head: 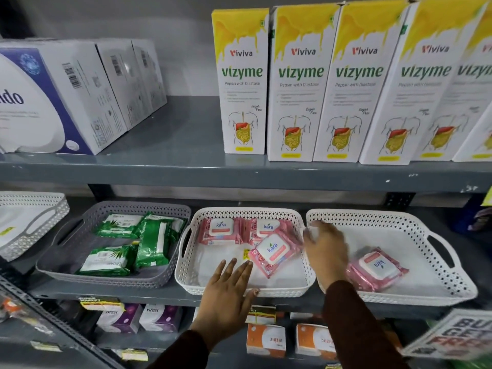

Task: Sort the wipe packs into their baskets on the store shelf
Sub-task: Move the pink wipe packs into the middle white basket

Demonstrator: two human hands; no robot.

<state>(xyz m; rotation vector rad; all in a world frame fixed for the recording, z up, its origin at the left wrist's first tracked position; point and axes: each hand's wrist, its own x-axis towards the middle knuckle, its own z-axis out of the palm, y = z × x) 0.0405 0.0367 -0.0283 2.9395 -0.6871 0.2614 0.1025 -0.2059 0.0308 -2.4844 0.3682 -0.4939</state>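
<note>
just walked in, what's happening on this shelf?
A person is sorting wipe packs into baskets on the middle shelf. The grey basket holds green packs, the middle white basket holds three pink Kara packs, and the right white basket holds a pink pack. The left hand is open, flat over the middle basket's front. The right hand is blurred, over the right basket's left edge; what it holds, if anything, is unclear.

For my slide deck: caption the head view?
Two bare hands hover over white baskets of pink Kara wipe packs.
</note>
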